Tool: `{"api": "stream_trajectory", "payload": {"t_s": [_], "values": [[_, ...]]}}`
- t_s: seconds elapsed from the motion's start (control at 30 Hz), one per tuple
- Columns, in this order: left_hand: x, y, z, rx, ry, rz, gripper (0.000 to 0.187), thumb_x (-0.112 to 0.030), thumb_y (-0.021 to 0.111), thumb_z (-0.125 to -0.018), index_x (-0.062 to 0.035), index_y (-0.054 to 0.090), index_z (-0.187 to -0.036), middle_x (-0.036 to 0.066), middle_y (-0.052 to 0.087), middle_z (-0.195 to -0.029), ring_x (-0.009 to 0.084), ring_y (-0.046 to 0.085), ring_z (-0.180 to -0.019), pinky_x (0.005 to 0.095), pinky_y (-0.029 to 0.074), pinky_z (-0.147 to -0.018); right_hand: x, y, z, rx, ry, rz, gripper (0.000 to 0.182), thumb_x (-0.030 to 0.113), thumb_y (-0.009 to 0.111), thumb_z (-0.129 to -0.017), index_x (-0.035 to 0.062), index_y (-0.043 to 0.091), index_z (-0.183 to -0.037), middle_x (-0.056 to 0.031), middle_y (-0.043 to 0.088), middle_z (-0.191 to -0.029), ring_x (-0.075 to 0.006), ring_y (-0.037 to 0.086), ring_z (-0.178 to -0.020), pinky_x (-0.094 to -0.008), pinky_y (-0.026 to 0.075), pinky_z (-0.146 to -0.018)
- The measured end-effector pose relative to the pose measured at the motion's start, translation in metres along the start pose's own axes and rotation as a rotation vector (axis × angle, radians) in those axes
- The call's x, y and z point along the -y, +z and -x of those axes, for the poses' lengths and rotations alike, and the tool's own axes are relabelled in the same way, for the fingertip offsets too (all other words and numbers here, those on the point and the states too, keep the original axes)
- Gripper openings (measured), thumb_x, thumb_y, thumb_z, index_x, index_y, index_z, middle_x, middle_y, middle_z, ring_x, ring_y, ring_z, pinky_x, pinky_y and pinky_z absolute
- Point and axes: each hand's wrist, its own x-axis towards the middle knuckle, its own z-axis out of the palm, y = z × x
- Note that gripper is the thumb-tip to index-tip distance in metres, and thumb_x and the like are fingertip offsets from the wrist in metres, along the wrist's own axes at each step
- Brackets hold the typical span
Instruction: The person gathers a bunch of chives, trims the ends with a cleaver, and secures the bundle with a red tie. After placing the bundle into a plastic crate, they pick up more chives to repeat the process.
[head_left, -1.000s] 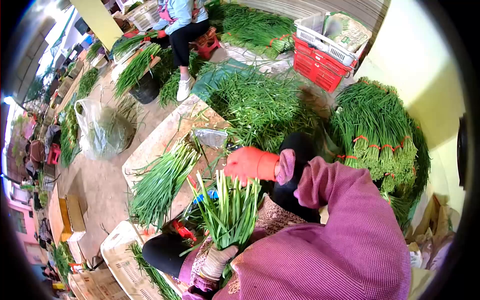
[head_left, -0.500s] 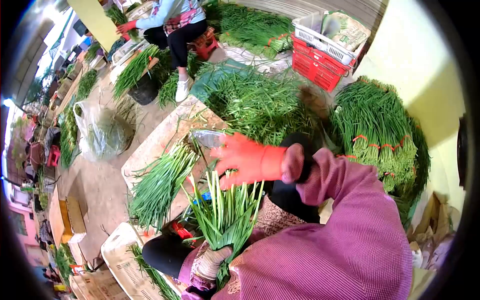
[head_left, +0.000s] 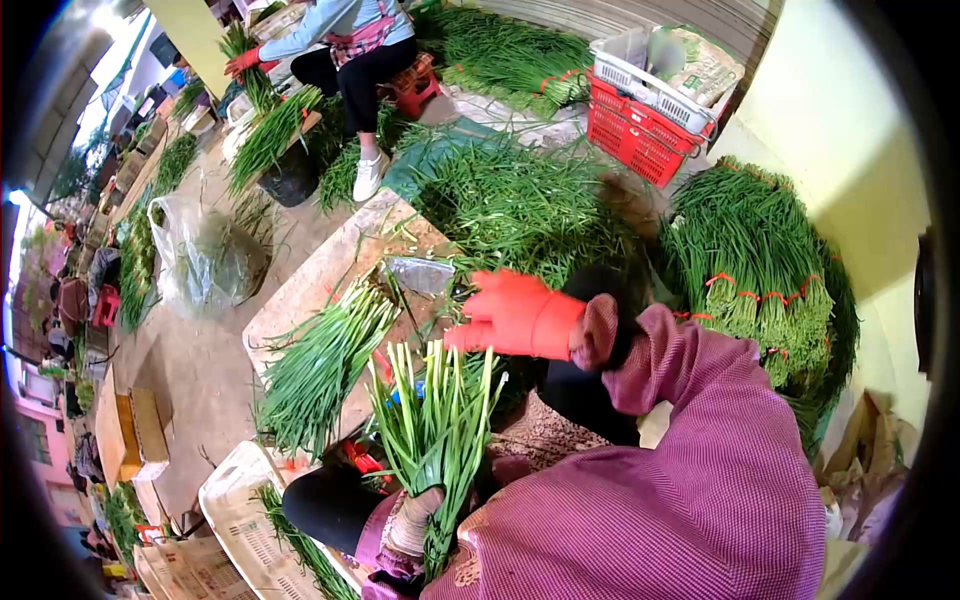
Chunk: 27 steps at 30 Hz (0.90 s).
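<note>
My left hand (head_left: 420, 505), in a pale glove, is wrapped round a bunch of garlic chives (head_left: 435, 420) low in front of me. The pale cut ends fan upward and the green leaves hang below the fist. My right hand (head_left: 520, 315), in an orange-red rubber glove, is open with fingers stretched out to the left, just above and right of those pale ends. Nothing shows in it. A laid-down pile of chives (head_left: 330, 360) rests on the wooden board (head_left: 300, 290) to the left, beside a flat grey metal piece (head_left: 420, 275).
A loose heap of greens (head_left: 520, 205) lies beyond the board. Banded bundles (head_left: 760, 270) stand at right by the wall, near a red crate (head_left: 640, 130). A cream crate (head_left: 240, 510) is at lower left, a plastic bag (head_left: 200, 260) behind it. A seated person (head_left: 355, 60) handles greens.
My right hand has shifted slightly right, and its spread fingers have drawn closer together. The chives in my left hand have swung a little left and sit in a narrower fan.
</note>
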Motion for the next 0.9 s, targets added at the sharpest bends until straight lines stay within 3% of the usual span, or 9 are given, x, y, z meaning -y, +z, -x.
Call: {"api": "stream_trajectory", "payload": {"t_s": [0.1, 0.17, 0.23, 0.3, 0.4, 0.43, 0.63, 0.83, 0.9], "values": [[-0.007, 0.018, 0.001, -0.004, 0.017, 0.008, 0.065, -0.035, 0.083, -0.075, -0.0021, 0.058, -0.126, 0.007, 0.067, -0.110, 0.0196, 0.066, -0.094, 0.0305, 0.055, -0.083, -0.003, 0.047, 0.010, 0.084, -0.246, -0.119, 0.055, 0.061, 0.054, -0.089, 0.0096, 0.073, -0.084, -0.0112, 0.068, -0.087, -0.0355, 0.062, -0.083, -0.0444, 0.049, -0.076], [-0.010, 0.027, 0.004, -0.020, 0.042, 0.007, 0.066, -0.034, 0.083, -0.076, -0.0024, 0.056, -0.128, 0.008, 0.066, -0.113, 0.0204, 0.065, -0.097, 0.0321, 0.055, -0.085, -0.011, 0.068, 0.005, 0.368, -0.135, -0.567, 0.038, 0.044, 0.061, -0.092, 0.0094, 0.072, -0.103, -0.0097, 0.067, -0.092, -0.0273, 0.064, -0.094, -0.0376, 0.040, -0.101], [-0.012, 0.036, 0.011, -0.052, 0.019, 0.048, 0.069, -0.034, 0.083, -0.076, -0.0027, 0.054, -0.130, 0.009, 0.065, -0.118, 0.0214, 0.064, -0.102, 0.0344, 0.053, -0.089, 0.000, 0.053, 0.004, 0.429, 0.037, -0.695, 0.025, 0.032, 0.063, -0.093, 0.0098, 0.074, -0.099, -0.0070, 0.068, -0.091, -0.0208, 0.064, -0.092, -0.0331, 0.041, -0.099], [-0.011, 0.037, 0.011, -0.118, 0.034, 0.071, 0.070, -0.035, 0.083, -0.076, -0.0026, 0.055, -0.130, 0.008, 0.065, -0.116, 0.0215, 0.065, -0.099, 0.0347, 0.054, -0.087, -0.013, 0.054, 0.002, 0.230, -0.068, -0.765, 0.021, 0.027, 0.062, -0.092, 0.0099, 0.075, -0.090, -0.0054, 0.069, -0.093, -0.0186, 0.064, -0.090, -0.0290, 0.043, -0.096], [0.004, -0.004, 0.002, -0.039, 0.021, 0.066, 0.067, -0.034, 0.083, -0.076, -0.0026, 0.056, -0.128, 0.007, 0.066, -0.112, 0.0195, 0.065, -0.095, 0.0321, 0.055, -0.083, -0.027, 0.020, -0.016, -0.313, 0.152, 0.371, 0.018, 0.028, 0.064, -0.081, 0.0100, 0.067, -0.082, -0.0027, 0.070, -0.105, -0.0325, 0.050, -0.121, -0.0546, 0.036, -0.099], [0.005, -0.008, 0.001, -0.032, 0.000, 0.084, 0.066, -0.033, 0.083, -0.076, -0.0027, 0.056, -0.128, 0.007, 0.066, -0.111, 0.0188, 0.065, -0.094, 0.0313, 0.055, -0.082, -0.036, 0.008, -0.010, -0.706, -0.045, 0.557, 0.026, 0.035, 0.063, -0.084, 0.0100, 0.066, -0.080, -0.0063, 0.069, -0.101, -0.0327, 0.056, -0.109, -0.0509, 0.043, -0.090], [-0.010, 0.046, 0.014, -0.172, 0.050, 0.119, 0.070, -0.040, 0.081, -0.076, -0.0027, 0.055, -0.128, 0.005, 0.065, -0.111, 0.0173, 0.063, -0.096, 0.0298, 0.052, -0.085, -0.010, 0.004, 0.006, 0.588, 0.505, -0.784, 0.074, 0.067, 0.055, -0.088, -0.0035, 0.064, -0.107, -0.0146, 0.071, -0.097, -0.0211, 0.069, -0.076, -0.0313, 0.055, -0.067], [-0.019, 0.051, 0.022, -0.204, 0.035, 0.083, 0.072, -0.040, 0.081, -0.075, -0.0027, 0.054, -0.130, 0.005, 0.064, -0.114, 0.0167, 0.061, -0.101, 0.0296, 0.050, -0.090, 0.011, 0.031, 0.028, 0.577, 0.404, -1.183, 0.036, 0.035, 0.052, -0.100, 0.0010, 0.064, -0.107, -0.0159, 0.072, -0.091, -0.0195, 0.071, -0.074, -0.0267, 0.054, -0.061], [-0.008, 0.033, 0.019, -0.202, 0.030, 0.082, 0.071, -0.040, 0.081, -0.076, -0.0024, 0.055, -0.130, 0.004, 0.065, -0.109, 0.0160, 0.062, -0.095, 0.0288, 0.052, -0.084, 0.006, 0.015, 0.019, 0.356, 0.309, -1.106, 0.031, 0.031, 0.052, -0.099, 0.0023, 0.064, -0.102, -0.0161, 0.072, -0.090, -0.0188, 0.070, -0.071, -0.0263, 0.053, -0.058]]}}
